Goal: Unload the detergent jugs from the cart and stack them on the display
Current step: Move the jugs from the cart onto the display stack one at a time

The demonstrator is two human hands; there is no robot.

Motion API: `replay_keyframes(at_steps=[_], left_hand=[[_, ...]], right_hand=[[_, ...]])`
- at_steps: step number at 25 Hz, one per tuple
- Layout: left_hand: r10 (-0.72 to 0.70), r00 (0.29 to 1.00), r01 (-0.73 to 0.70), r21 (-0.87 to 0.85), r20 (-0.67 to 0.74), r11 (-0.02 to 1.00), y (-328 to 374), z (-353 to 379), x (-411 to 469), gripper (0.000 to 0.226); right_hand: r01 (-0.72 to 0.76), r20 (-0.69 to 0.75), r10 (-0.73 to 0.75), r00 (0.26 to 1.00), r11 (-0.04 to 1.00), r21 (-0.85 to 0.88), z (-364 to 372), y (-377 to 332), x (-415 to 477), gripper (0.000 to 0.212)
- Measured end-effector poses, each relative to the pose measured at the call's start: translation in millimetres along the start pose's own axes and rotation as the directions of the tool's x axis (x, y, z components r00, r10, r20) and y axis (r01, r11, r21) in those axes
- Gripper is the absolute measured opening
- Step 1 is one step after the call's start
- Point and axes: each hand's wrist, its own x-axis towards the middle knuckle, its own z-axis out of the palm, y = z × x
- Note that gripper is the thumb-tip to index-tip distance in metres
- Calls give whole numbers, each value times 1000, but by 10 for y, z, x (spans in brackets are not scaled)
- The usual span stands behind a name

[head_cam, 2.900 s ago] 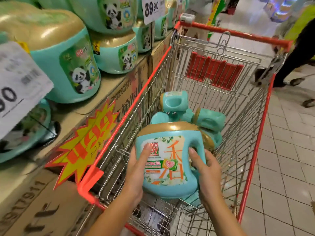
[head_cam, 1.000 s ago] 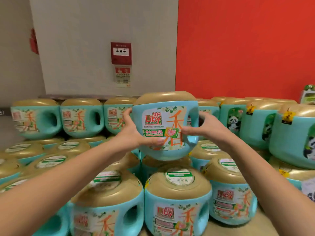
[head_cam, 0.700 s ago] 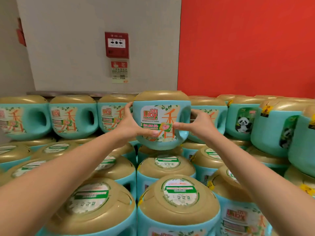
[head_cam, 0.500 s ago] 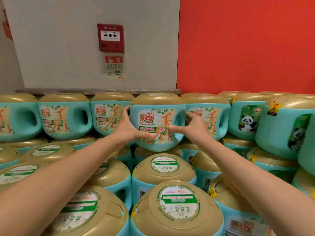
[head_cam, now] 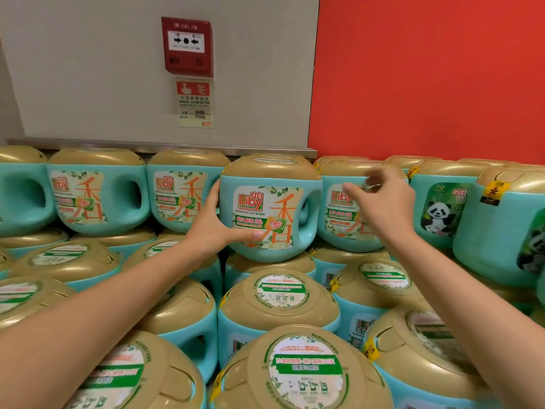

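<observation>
Now you are at the placing step, by the look of it: the jug (head_cam: 271, 208) stands upright in the top row of the display (head_cam: 303, 367), label towards you, and its base appears to rest on the gold lid (head_cam: 271, 265) of the one beneath. It sits between the left neighbour (head_cam: 182, 196) and the right neighbour (head_cam: 339, 219), close to both, though I cannot tell whether it touches either. Your left hand (head_cam: 211, 228) grips the jug's left side, with the thumb laid across the lower front of the label and the fingers wrapped round towards the back. Your right hand (head_cam: 380, 199) is off the jug, in the air just right of its handle hole. Its fingers are loosely bent and hold nothing, and blur hides finer detail. The front face looks slightly forward of the row, so I judge the next move to be a small push back and a squaring of the label. Then ease your left hand off gently, because the lid below is domed and the jug may rock. After that comes the turn to the cart, which is out of view, for the next one.
</observation>
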Motion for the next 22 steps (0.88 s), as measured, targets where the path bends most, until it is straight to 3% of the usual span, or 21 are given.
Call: replay_keyframes(at_steps=[2,5,8,12,16,22], left_hand=[[-5,1000,5,3,-31,1000,-21,21,-41,138],[-28,996,33,62,-82,998,-34,43,-71,134],[-29,995,38,85,-99,996,-31,60,-84,132],[5,993,8,103,-117,995,-21,90,-117,131],[35,990,-10,181,-136,983,-2,136,-137,133],[17,993,7,210,-115,978,6,155,-132,129]], right_hand=[[-92,-98,83,992,991,-97,-115,193,76,82],[-233,87,238,967,970,-66,-105,460,14,104],[-268,243,261,934,963,-3,-13,591,-21,88],[-259,242,244,939,965,32,23,635,17,72],[-288,269,244,932,948,137,-10,661,53,66],[-275,264,232,936,951,139,-48,711,93,59]])
